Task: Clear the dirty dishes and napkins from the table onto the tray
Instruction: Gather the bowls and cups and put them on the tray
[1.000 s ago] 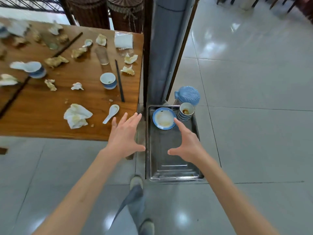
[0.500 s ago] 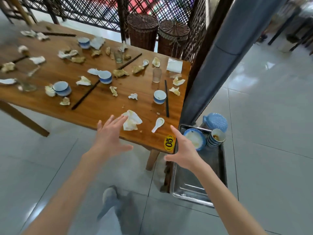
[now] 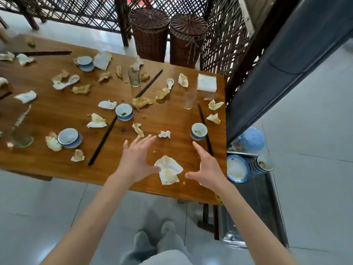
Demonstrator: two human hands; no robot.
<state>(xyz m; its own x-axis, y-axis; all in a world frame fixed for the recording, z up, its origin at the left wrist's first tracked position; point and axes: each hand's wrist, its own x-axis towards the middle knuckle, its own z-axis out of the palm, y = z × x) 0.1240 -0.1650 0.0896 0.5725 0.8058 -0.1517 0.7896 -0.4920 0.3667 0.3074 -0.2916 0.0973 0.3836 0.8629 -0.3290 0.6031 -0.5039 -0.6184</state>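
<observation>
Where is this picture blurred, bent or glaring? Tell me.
Head view: motion blur smears the far-left table edge and a glass there; wide-angle bends the pillar; soft window glare on the floor tiles; both hands stay fairly sharp.

Bare wood between stained napkin (image 3: 168,169) and small cup (image 3: 199,131), chopsticks (image 3: 205,129) alongside.

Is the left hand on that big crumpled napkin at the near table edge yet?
Cannot tell. In the head view the left hand's thumb tip meets the napkin's edge, but its height above the table is unclear.
</observation>
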